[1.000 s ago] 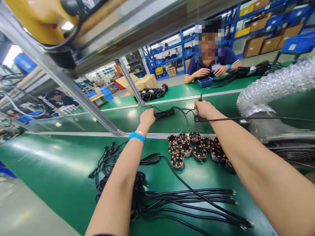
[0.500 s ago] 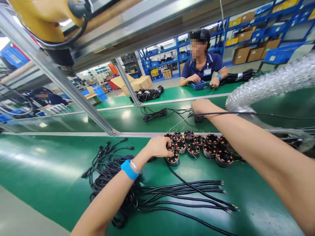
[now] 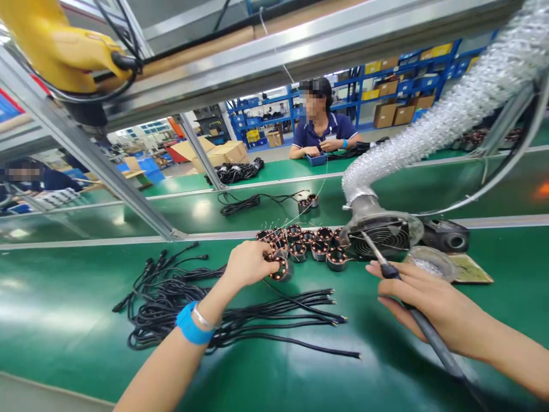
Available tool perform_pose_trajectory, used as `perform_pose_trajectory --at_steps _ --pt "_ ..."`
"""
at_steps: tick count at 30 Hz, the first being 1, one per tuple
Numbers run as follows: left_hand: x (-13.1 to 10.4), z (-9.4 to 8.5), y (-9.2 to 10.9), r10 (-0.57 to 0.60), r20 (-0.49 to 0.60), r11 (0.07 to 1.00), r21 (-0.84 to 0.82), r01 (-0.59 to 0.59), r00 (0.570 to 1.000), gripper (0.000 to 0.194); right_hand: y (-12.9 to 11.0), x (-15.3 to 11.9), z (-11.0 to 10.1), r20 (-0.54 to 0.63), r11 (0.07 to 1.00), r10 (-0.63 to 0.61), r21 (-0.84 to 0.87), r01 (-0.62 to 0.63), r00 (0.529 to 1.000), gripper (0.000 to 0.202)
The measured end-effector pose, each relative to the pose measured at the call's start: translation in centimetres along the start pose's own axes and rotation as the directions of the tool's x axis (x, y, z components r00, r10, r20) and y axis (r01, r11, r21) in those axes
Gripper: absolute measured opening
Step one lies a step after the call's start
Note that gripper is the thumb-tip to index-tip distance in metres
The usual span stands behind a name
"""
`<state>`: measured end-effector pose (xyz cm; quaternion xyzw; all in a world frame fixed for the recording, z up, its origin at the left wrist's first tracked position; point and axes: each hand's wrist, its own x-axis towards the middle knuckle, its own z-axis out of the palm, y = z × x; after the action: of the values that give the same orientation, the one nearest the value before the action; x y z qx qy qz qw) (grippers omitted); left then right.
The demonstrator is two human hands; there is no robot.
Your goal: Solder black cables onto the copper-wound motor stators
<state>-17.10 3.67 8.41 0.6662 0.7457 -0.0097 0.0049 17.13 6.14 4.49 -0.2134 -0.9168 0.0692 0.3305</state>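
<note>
L hand (image 3: pixel 251 263): thumb + fingers pinched on near ring (image 3: pixel 278 269), front L of the clump; can't tell if it's lifted.
R hand (image 3: pixel 431 302): fingers wrapped pen-style on soldering iron (image 3: pixel 431 332), tip up twd extractor fan (image 3: pixel 381 237); contact unclear to me.
Far rings (image 3: pixel 304 207): two, beyond the rail; a thin lead from black cable coil (image 3: pixel 240 205) runs to them, so I'd call at most these wired; joints too small to check.
Ring clump (image 3: pixel 319 250): approx ten, no cables on them that I can see; I'd guess most of the work's left.
Cable bundle (image 3: pixel 171 303): nr side, bare ends pointing R, apart from rings.
Round dish (image 3: pixel 451 269): beside fan, pale shiny bits in it.
Blue bin (image 3: pixel 316 161): at co-worker's hands, contents n/v.
Carton (image 3: pixel 229 153): flaps up, inside hidden.
</note>
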Motion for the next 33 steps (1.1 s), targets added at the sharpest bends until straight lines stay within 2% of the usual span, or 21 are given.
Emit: perform_pose_trajectory --at_steps 2,5,8,11,13,15,18,20,22,24,26,29,33 --pt "-1.1 -0.3 3.6 0.072 -0.019 0.996 -0.048 -0.073 0.997 0.022 0.4 -2.2 0.4 -0.135 1.0 -0.02 -0.002 0.019 0.991 0.017" --pt "-1.6 0.9 9.9 0.189 0.005 0.976 -0.115 -0.187 0.982 0.023 1.0 -4.6 1.3 -0.269 1.0 0.021 0.015 -0.017 0.963 0.019" --pt "-1.3 3.1 15.1 0.215 0.05 0.967 -0.152 -0.205 0.975 0.024 1.0 -6.5 2.2 -0.282 0.997 0.082 0.027 -0.077 0.956 0.026" --pt "-1.3 4.6 17.6 0.174 0.073 0.968 -0.198 -0.157 0.982 0.027 0.4 -7.4 3.0 -0.23 0.985 0.175 0.03 -0.172 0.957 0.044" --pt "-1.8 4.8 17.5 0.167 0.069 0.951 -0.273 -0.143 0.983 0.029 -0.1 -7.2 3.7 -0.149 0.955 0.298 0.039 -0.295 0.943 0.054" --pt "-2.7 4.7 16.4 0.166 0.053 0.919 -0.371 -0.135 0.985 0.027 -0.4 -6.5 4.5 -0.088 0.913 0.408 0.052 -0.405 0.909 0.058" --pt "-3.9 4.6 14.1 0.208 0.105 0.868 -0.478 -0.134 0.972 0.022 -0.3 -5.9 5.2 -0.078 0.884 0.466 0.095 -0.458 0.882 0.051" --pt "-4.2 4.9 13.0 0.29 0.199 0.853 -0.498 -0.158 0.936 0.021 -0.2 -6.4 4.9 -0.045 0.889 0.445 0.144 -0.435 0.894 0.045" --pt "-4.2 5.4 12.6 0.354 0.257 0.833 -0.523 -0.179 0.899 0.024 -0.3 -7.2 4.2 0.027 0.908 0.339 0.254 -0.334 0.941 0.045" --pt "-4.0 6.0 12.7 0.406 0.252 0.772 -0.609 -0.182 0.878 0.03 -0.7 -7.9 3.3 0.103 0.897 0.183 0.388 -0.209 0.978 0.048" --pt "-3.9 6.5 13.0 0.452 0.228 0.656 -0.74 -0.149 0.862 0.036 -1.0 -8.1 2.6 0.161 0.884 0.098 0.44 -0.16 0.982 0.051" --pt "-4.0 7.0 13.5 0.492 0.249 0.505 -0.862 -0.04 0.835 0.038 -1.4 -7.9 2.4 0.206 0.912 0.153 0.347 -0.218 0.967 0.053" --pt "-4.3 7.2 13.7 0.465 0.34 0.504 -0.861 0.072 0.817 0.033 -1.5 -7.6 2.7 0.195 0.919 0.196 0.305 -0.249 0.961 0.052"
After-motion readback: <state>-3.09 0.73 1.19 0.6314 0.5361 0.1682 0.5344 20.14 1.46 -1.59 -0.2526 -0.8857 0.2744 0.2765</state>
